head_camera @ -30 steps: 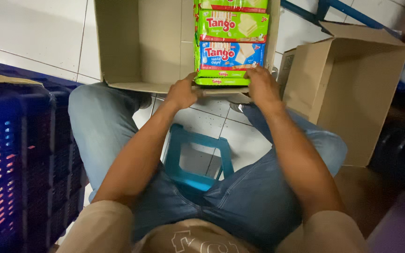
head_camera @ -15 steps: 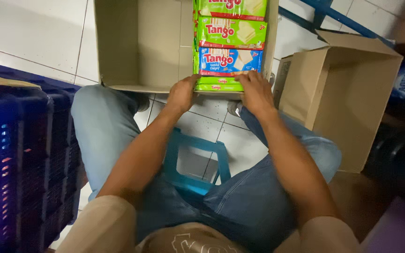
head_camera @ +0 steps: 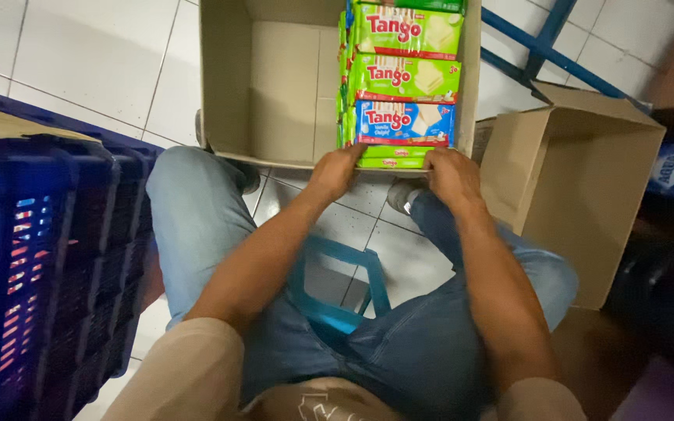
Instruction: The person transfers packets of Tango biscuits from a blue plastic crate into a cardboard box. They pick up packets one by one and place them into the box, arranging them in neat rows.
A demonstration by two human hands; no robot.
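A large open cardboard box [head_camera: 274,93] is seen lying on the white tiled floor [head_camera: 79,62], and it serves as the landmark here. Along the box's right inner wall a row of wafer packets [head_camera: 403,78] is stacked: green ones farther in, a blue one [head_camera: 403,123] nearer the front, and a last green packet [head_camera: 393,157] at the box's near edge. The left half of the box is seen as bare cardboard.

The left hand [head_camera: 335,173] is placed at the near edge of the box, on the left end of the front green packet; its fingers are curled over the packet's edge and pressed together. The right hand [head_camera: 450,175] is set at the right end of the same packet, its fingers likewise bent and closed against it. The packet is thus gripped between both hands, just at the box's front rim.

Just right of the big box a smaller open cardboard box [head_camera: 579,179] is seen, standing on the floor. Well to the left of the big box a dark blue plastic crate [head_camera: 48,265] is found. Below the box's near edge, between the person's jeans-clad knees, a teal plastic stool [head_camera: 341,288] is partly visible. Blue metal bars [head_camera: 540,47] lie beyond the box's right wall.
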